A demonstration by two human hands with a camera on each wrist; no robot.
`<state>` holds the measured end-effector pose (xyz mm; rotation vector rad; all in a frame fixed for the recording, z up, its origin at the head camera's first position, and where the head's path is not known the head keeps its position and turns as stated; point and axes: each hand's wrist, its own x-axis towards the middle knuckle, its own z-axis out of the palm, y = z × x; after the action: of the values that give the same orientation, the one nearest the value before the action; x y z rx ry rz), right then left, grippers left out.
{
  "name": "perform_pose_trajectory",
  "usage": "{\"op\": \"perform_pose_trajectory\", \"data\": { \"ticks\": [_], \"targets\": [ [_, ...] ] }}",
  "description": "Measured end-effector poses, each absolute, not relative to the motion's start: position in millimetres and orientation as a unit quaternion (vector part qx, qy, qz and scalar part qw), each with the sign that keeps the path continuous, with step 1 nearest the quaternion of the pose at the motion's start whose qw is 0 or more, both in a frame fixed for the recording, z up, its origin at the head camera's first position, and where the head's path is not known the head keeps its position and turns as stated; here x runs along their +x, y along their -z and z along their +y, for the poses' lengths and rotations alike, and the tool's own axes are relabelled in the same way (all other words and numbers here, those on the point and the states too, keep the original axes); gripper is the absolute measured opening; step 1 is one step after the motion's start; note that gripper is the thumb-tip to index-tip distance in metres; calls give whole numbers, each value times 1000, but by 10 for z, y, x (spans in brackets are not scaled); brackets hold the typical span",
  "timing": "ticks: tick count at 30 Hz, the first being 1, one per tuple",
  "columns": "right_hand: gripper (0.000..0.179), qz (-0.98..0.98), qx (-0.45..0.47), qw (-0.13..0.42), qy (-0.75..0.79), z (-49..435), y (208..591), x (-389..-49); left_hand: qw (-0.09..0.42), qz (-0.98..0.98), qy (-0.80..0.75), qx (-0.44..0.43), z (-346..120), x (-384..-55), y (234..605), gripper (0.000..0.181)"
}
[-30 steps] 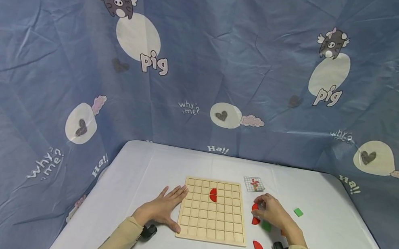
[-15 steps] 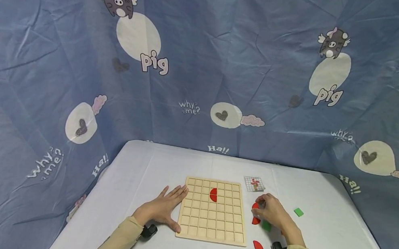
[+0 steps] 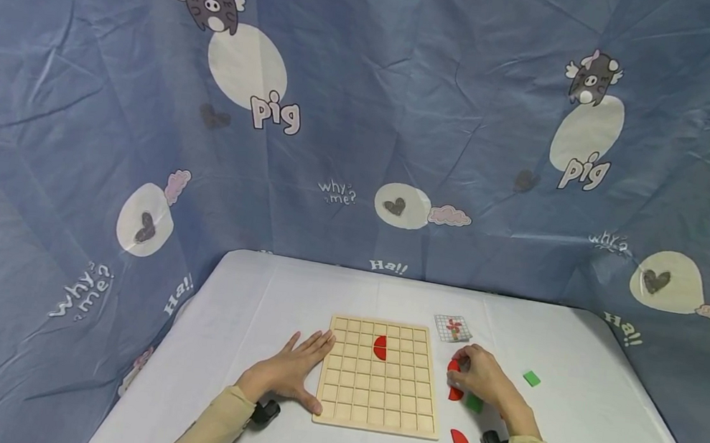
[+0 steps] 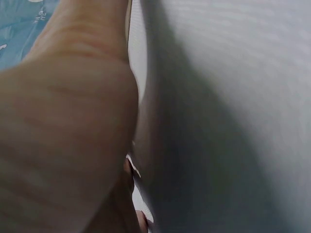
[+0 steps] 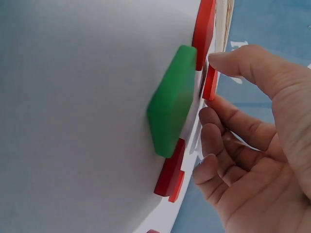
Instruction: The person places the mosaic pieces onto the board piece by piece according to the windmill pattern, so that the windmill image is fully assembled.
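A wooden grid board [image 3: 369, 396] lies on the white table, with two red quarter-circle pieces [image 3: 380, 353] together in its upper middle. My left hand [image 3: 288, 372] is spread beside it, fingertips and thumb touching the board's left edge. Right of the board, my right hand [image 3: 486, 377] pinches a red piece [image 5: 210, 83] between thumb and index finger; its other fingers curl loosely. Another red piece [image 3: 456, 394] and a green piece [image 3: 474, 402] lie below that hand. In the left wrist view the palm [image 4: 63, 145] hides the board.
Behind the right hand lies a pattern card [image 3: 452, 328] with a pinwheel drawing. A green tile [image 3: 531, 378] sits farther right, and a red quarter-circle [image 3: 458, 438] near the board's lower right corner. A blue patterned cloth [image 3: 340, 234] hangs behind the table.
My right hand stays at the red piece, with only a very slight shift of the wrist to the left. The left hand and the board have not moved.
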<state>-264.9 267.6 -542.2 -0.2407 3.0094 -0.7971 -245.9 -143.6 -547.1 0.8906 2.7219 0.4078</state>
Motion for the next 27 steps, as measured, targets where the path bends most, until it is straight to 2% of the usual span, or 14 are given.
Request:
{"op": "perform_pose_trajectory", "data": {
  "ticks": [9, 21, 27],
  "targets": [
    [27, 955, -116, -26, 271, 2570, 5295, -2653, 125, 933, -142, 305, -1440, -2459, 5463, 134],
    [32, 948, -160, -10, 274, 2143, 5176, -2691, 128, 934, -139, 302, -1431, -2452, 5464, 134],
    [28, 939, -202, -18, 279, 1967, 5199, -2727, 125, 934, -138, 304, -1428, -2457, 5482, 134]
  ]
}}
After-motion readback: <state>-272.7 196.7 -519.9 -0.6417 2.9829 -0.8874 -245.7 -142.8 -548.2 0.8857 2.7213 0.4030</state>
